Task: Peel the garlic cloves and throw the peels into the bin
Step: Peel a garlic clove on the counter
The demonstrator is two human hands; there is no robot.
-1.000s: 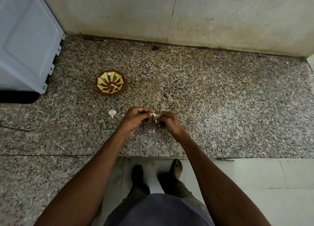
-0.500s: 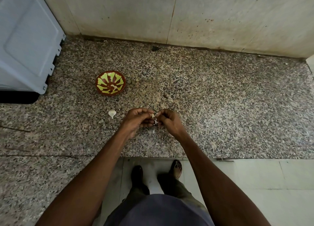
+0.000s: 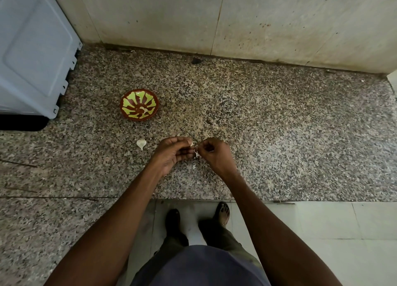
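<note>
Over the granite counter [image 3: 279, 135], my left hand [image 3: 171, 154] pinches a small garlic clove [image 3: 191, 144] between thumb and fingers. My right hand [image 3: 214, 154] sits just right of it and pinches a thin strip of peel [image 3: 196, 153] that hangs from the clove. A second, unpeeled clove [image 3: 141, 144] lies on the counter left of my left hand. Behind it stands a small red bowl with a yellow-green pattern [image 3: 139, 104], holding a few pale bits. A tiny peel scrap [image 3: 194, 167] lies on the counter under my hands. No bin is in view.
A white appliance [image 3: 32, 55] stands at the back left on the counter. A tiled wall [image 3: 236, 21] closes the back. The counter's front edge runs just below my wrists, with pale floor tiles [image 3: 322, 232] and my feet beneath.
My hands have drawn slightly apart, with the right hand pulling the peel strip away from the clove. A small scrap now lies on the counter below them.
</note>
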